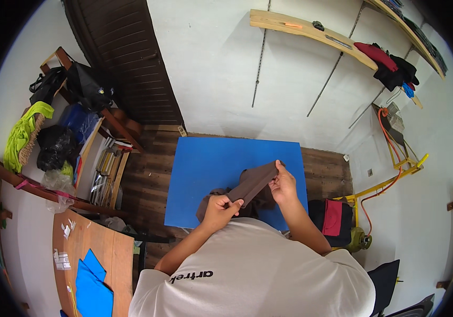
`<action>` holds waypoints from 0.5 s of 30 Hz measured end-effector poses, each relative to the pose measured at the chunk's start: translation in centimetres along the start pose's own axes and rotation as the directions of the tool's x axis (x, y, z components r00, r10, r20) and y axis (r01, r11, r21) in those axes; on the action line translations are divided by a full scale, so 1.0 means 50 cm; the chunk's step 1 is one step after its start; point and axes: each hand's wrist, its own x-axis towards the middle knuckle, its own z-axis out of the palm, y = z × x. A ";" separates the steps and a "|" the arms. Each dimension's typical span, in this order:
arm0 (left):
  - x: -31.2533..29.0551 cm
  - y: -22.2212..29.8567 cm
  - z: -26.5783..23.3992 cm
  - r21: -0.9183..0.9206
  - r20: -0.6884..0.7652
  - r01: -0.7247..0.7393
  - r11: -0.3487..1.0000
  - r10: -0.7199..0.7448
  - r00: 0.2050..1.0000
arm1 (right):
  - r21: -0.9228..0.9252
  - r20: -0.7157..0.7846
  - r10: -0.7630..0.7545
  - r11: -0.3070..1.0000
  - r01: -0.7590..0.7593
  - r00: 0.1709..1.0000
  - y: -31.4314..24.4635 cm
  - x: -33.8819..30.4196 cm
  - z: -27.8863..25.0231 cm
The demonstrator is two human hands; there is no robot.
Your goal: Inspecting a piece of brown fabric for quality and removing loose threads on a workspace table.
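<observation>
Both my hands hold a dark brown piece of cloth, which looks like a garment, though I cannot tell which kind. My left hand pinches its near edge between thumb and fingers. Farther off and to the right, my right hand grips the upper corner, thumb on top. A band of the cloth is stretched between the two hands. The rest hangs in loose folds behind and below, over the near part of a blue table. My body hides some of the lower folds.
At the lower left stands a wooden table bearing blue fabric pieces. Bags and a lime-green cloth fill a rack on the left. A wooden wall shelf runs above. On the right are a yellow metal frame and an orange hose.
</observation>
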 end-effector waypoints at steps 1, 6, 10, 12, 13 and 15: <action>0.000 -0.001 0.001 -0.015 0.019 -0.030 0.999 0.030 0.999 | 0.000 -0.014 -0.008 1.000 0.008 1.000 -0.005 0.006 -0.004; -0.002 -0.004 0.003 -0.020 0.017 -0.012 1.000 0.013 1.000 | 0.047 -0.035 -0.030 0.998 0.032 0.999 -0.027 0.018 -0.019; 0.002 -0.004 0.000 -0.035 -0.043 0.071 0.997 -0.072 0.996 | 0.032 0.050 -0.072 0.997 0.070 0.996 -0.059 -0.004 -0.021; 0.009 0.000 -0.008 -0.113 -0.052 0.092 0.989 -0.099 0.994 | 0.014 0.151 -0.151 0.988 0.151 0.977 -0.081 -0.028 -0.017; 0.014 0.005 -0.013 -0.174 -0.058 0.122 0.977 -0.134 0.989 | 0.011 0.158 -0.136 0.991 0.136 0.978 -0.093 -0.041 -0.013; 0.023 0.024 -0.032 -0.141 -0.018 0.108 0.984 -0.112 0.994 | 0.008 0.196 -0.219 0.975 0.221 0.956 -0.122 -0.072 0.001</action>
